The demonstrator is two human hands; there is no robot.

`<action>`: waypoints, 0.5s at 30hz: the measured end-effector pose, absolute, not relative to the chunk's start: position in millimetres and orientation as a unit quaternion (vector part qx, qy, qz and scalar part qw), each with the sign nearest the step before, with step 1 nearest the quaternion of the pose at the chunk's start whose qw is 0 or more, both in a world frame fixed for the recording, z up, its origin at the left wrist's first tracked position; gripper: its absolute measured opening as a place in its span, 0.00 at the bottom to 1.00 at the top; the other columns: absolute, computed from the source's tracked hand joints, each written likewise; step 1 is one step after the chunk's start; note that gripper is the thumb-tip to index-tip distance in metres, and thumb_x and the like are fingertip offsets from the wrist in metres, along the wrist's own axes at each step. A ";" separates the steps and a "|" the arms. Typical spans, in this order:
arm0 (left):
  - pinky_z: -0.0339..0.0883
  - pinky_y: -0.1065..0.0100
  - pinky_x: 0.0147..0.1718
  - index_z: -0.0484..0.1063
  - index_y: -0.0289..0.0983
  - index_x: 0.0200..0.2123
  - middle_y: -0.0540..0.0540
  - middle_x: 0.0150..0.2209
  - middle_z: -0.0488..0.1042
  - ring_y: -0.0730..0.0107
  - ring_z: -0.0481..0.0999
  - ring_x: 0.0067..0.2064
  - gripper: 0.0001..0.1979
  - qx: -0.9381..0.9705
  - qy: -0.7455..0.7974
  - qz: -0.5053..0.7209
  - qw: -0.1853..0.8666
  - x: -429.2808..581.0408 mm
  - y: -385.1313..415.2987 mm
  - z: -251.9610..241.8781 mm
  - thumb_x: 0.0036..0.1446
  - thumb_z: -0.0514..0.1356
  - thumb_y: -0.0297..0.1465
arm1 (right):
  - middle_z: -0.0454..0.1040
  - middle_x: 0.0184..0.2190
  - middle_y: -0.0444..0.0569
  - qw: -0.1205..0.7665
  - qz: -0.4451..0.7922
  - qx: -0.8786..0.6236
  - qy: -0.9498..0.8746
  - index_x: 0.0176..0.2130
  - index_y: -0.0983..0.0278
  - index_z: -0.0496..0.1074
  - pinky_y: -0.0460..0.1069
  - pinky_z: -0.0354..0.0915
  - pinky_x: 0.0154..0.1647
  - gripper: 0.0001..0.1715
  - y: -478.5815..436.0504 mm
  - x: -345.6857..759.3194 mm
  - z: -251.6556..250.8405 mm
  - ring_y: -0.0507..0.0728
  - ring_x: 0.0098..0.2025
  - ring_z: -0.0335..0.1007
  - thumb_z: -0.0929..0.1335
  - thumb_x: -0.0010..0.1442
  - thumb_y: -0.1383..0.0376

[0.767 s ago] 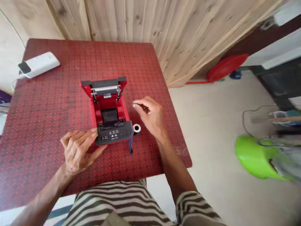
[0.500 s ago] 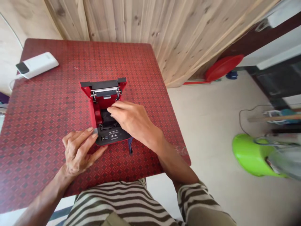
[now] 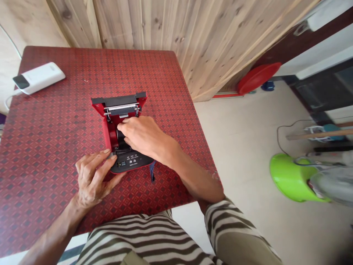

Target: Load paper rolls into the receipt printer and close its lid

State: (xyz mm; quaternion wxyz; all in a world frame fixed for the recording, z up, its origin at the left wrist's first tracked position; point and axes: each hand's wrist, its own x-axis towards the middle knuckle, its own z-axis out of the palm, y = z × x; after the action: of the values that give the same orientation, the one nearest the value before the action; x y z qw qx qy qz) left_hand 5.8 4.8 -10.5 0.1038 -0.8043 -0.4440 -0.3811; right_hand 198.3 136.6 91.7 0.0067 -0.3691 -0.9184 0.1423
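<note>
A red and black receipt printer [image 3: 129,162] sits open on the table, its raised lid [image 3: 119,106] at the far end showing a metal bar. My right hand [image 3: 143,136] reaches into the red compartment with its fingers curved over a dark shape, and the hand hides most of the compartment. The paper roll is out of sight. My left hand [image 3: 92,176] holds the printer's front left corner with its fingertips. A dark blue strip [image 3: 152,172] hangs out beside the printer's front edge.
The printer stands on a red patterned table [image 3: 55,154] with a white power bank [image 3: 38,78] at its far left corner. Behind the table is a wooden plank wall [image 3: 154,29]. A red lid [image 3: 258,78] and a green plastic tub [image 3: 289,180] are on the floor to the right.
My right hand has moved from beside the printer into the compartment. The white-cored roll no longer shows on the table. The view has shifted slightly.
</note>
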 end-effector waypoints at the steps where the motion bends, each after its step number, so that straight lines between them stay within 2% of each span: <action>1: 0.72 0.51 0.55 0.70 0.33 0.67 0.31 0.56 0.78 0.49 0.80 0.53 0.42 -0.805 -0.445 -0.380 0.102 5.4 4.5 -11.0 0.50 0.80 0.30 | 0.85 0.46 0.55 0.014 0.147 -0.366 -0.919 0.49 0.68 0.80 0.54 0.71 0.41 0.12 133.2 204.9 94.9 0.63 0.44 0.84 0.67 0.72 0.74; 2: 0.72 0.51 0.55 0.70 0.33 0.67 0.31 0.56 0.78 0.49 0.80 0.54 0.43 -0.805 -0.446 -0.379 0.100 5.0 4.1 -11.4 0.50 0.80 0.30 | 0.85 0.48 0.55 0.035 0.158 -0.362 -0.918 0.51 0.68 0.80 0.54 0.72 0.42 0.12 129.5 213.1 97.9 0.63 0.46 0.83 0.67 0.72 0.73; 4: 0.73 0.51 0.54 0.69 0.34 0.67 0.31 0.56 0.77 0.49 0.80 0.54 0.43 -0.803 -0.450 -0.379 0.097 4.7 3.5 -11.6 0.51 0.80 0.31 | 0.84 0.49 0.52 0.134 0.208 -0.359 -0.900 0.52 0.66 0.79 0.52 0.72 0.43 0.11 122.8 233.8 101.5 0.58 0.45 0.81 0.70 0.72 0.69; 8: 0.73 0.52 0.55 0.68 0.36 0.68 0.33 0.56 0.77 0.51 0.80 0.55 0.43 -0.801 -0.454 -0.378 0.098 6.9 5.0 -9.8 0.52 0.79 0.34 | 0.82 0.41 0.42 0.377 0.358 -0.373 -0.768 0.51 0.61 0.80 0.48 0.68 0.32 0.17 124.6 278.7 83.1 0.49 0.30 0.70 0.79 0.64 0.59; 10: 0.73 0.51 0.56 0.67 0.37 0.69 0.33 0.57 0.77 0.49 0.79 0.56 0.43 -0.802 -0.454 -0.375 0.098 9.5 7.7 -8.2 0.53 0.79 0.36 | 0.80 0.40 0.41 0.458 0.391 -0.411 -0.684 0.48 0.57 0.81 0.48 0.66 0.31 0.19 133.1 293.8 58.1 0.49 0.30 0.69 0.81 0.60 0.56; 12: 0.72 0.50 0.59 0.66 0.35 0.70 0.32 0.58 0.78 0.47 0.79 0.58 0.44 -0.806 -0.454 -0.367 0.098 12.3 11.4 -6.6 0.54 0.78 0.38 | 0.81 0.42 0.42 0.503 0.412 -0.451 -0.611 0.49 0.55 0.80 0.50 0.69 0.37 0.20 142.2 301.0 27.6 0.52 0.34 0.72 0.81 0.59 0.55; 15: 0.70 0.48 0.62 0.65 0.33 0.70 0.32 0.57 0.79 0.45 0.78 0.60 0.46 -0.814 -0.451 -0.354 0.096 15.3 16.5 -4.4 0.54 0.78 0.40 | 0.80 0.37 0.42 0.494 0.443 -0.489 -0.567 0.47 0.56 0.79 0.52 0.70 0.41 0.19 149.5 300.3 -13.0 0.54 0.36 0.74 0.80 0.56 0.56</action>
State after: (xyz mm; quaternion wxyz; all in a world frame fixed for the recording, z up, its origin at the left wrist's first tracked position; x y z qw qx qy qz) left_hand 15.3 16.5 -4.4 0.0964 -0.8137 -0.4505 -0.3544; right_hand 300.3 149.5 -13.0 0.4936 -0.4885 -0.5670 0.4429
